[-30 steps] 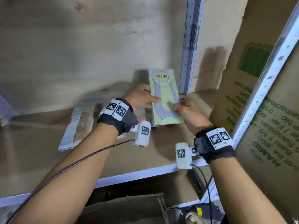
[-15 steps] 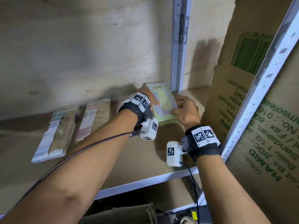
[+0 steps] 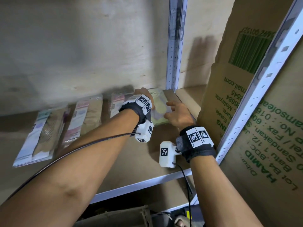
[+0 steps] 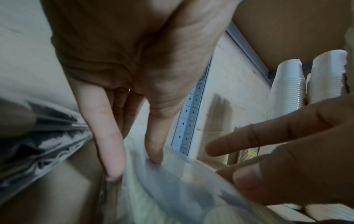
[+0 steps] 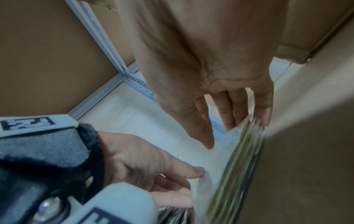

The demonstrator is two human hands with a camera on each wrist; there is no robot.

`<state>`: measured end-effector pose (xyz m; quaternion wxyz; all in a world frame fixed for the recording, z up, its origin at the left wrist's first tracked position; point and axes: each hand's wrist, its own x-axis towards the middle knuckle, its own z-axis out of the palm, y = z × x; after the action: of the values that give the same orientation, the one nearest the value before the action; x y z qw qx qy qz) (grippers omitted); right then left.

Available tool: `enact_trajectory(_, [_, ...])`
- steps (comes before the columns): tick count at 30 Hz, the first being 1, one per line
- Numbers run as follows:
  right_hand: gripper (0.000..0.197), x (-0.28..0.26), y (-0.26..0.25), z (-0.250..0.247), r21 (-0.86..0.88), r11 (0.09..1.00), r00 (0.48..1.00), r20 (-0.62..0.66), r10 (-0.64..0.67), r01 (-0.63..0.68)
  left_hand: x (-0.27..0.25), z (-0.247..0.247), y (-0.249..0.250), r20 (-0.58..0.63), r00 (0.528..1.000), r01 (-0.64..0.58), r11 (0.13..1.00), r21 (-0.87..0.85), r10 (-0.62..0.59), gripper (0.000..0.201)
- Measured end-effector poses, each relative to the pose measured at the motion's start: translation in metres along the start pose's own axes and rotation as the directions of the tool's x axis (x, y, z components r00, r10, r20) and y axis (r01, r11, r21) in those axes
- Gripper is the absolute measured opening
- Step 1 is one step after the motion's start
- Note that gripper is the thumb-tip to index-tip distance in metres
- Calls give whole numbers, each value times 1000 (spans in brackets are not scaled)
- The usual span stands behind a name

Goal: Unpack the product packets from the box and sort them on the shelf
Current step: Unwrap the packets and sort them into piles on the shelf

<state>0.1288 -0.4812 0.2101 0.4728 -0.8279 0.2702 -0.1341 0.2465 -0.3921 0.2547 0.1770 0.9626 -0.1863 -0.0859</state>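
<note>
A stack of green packets lies flat at the back right of the shelf board, beside the white upright post. My left hand reaches over its left side. In the left wrist view its straight fingers press down on the top green packet. My right hand rests at the stack's right side. In the right wrist view its fingers are straight against the edge of the stack, and the thumb lies over the top face. Neither hand curls round a packet.
Three other packet piles lie in a row to the left: pale blue, pink, and one half hidden by my left wrist. A tall printed carton stands right of the post. An open cardboard box sits below the shelf. White cup stacks stand beyond.
The green packet, held upright in both hands before, has been carried back and laid flat on the stack by the post. Both hands' fingers have straightened over it.
</note>
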Motion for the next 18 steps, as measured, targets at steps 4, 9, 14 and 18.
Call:
enact_trajectory(4, [57, -1, 0, -2, -11, 1000, 1000, 2, 3, -3, -2, 1, 2, -56, 998, 8, 999, 32, -6, 42])
enact_trajectory(9, [53, -5, -4, -5, -19, 1000, 999, -44, -12, 11, 2, -2, 2, -69, 997, -26, 986, 167, 38, 38])
enact_trajectory(14, [36, -9, -27, -4, 25, 988, 968, -206, -144, 152, -4, -67, -24, -179, 983, 27, 999, -36, -33, 41])
enact_trajectory(18, [31, 8, -59, 23, 91, 966, 969, -72, -237, 243, -1, -103, -80, -61, 992, 91, 954, -287, -113, 51])
